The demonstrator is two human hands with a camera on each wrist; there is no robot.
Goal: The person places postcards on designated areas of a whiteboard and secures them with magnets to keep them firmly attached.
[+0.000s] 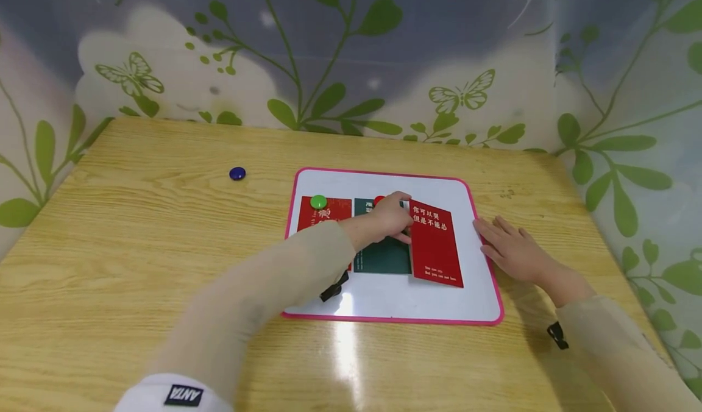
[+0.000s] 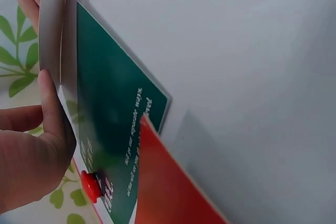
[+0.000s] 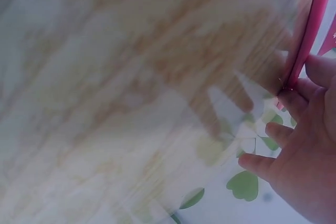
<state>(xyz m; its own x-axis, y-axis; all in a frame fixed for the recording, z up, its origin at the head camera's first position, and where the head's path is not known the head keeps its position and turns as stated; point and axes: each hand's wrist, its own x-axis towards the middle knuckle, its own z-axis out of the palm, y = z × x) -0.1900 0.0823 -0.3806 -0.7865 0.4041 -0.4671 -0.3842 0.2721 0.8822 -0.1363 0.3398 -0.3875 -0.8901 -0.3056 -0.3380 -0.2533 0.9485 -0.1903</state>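
On a pink-framed whiteboard [image 1: 351, 299] my left hand [image 1: 390, 216] holds a red card [image 1: 436, 247] with white lettering by its left edge. That edge is raised, so the card stands tilted; the left wrist view shows its pale back [image 2: 52, 35] against my fingers. Beneath my left wrist lies a dark green card [image 1: 381, 259], with a red round magnet [image 2: 90, 186] at its top. Another red card [image 1: 337, 208] is at the board's left under a green magnet [image 1: 318, 202], partly hidden by my sleeve. My right hand [image 1: 512, 250], fingers extended, touches the board's right rim.
A blue round magnet [image 1: 237, 173] lies on the wooden table [image 1: 137, 229], left of the board. A leaf-and-butterfly patterned curtain [image 1: 384, 64] hangs behind the table and along its right side.
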